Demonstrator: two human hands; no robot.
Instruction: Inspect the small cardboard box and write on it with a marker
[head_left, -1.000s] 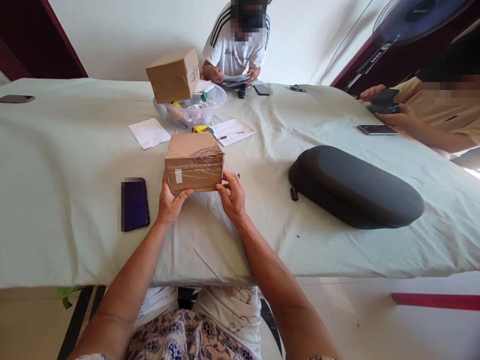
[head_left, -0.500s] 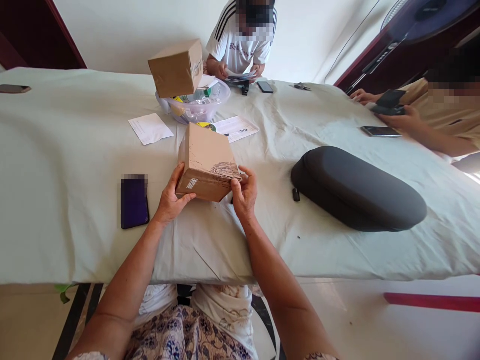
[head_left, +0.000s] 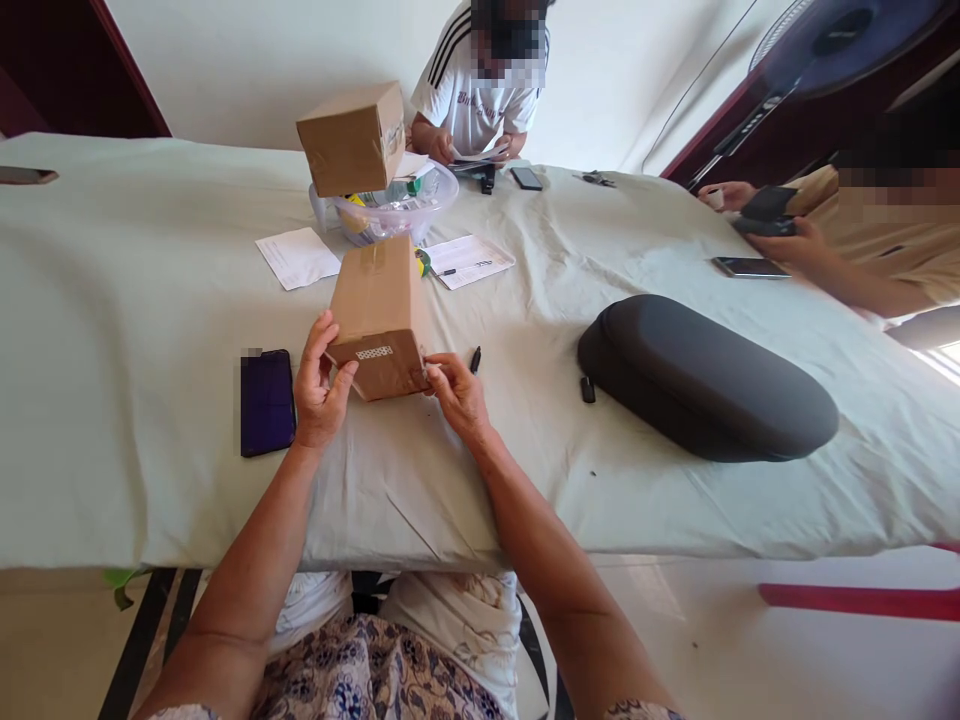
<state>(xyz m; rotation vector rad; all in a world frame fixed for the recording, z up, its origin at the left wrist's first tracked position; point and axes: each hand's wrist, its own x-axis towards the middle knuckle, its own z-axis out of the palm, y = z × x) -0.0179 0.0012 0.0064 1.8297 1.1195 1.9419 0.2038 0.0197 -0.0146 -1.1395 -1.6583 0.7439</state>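
Note:
A taped cardboard box (head_left: pixel 375 300) is held between my hands in the middle of the table. My left hand (head_left: pixel 321 390) grips its left side, with the thumb on the near face by a white printed mark. At the near right corner, the fingers of my right hand (head_left: pixel 456 392) pinch the box's edge. A black pen (head_left: pixel 475 360) lies just beyond my right hand. Left of the box is a dark phone (head_left: pixel 268 402). Behind the box are a sheet of white paper (head_left: pixel 298 258) and a white envelope-like paper (head_left: pixel 480 258) with a pen on it.
A second cardboard box (head_left: pixel 352 145) rests on a translucent purple basin (head_left: pixel 405 215) of packaging. A dark oval case (head_left: pixel 712 375) takes up the right side. One person sits across the table holding papers (head_left: pixel 480 155); another at the right holds a dark object (head_left: pixel 769 210).
The box has turned and shifted left, so its taped top now shows. My right hand has moved left along with it, and the pen beside it has come into view.

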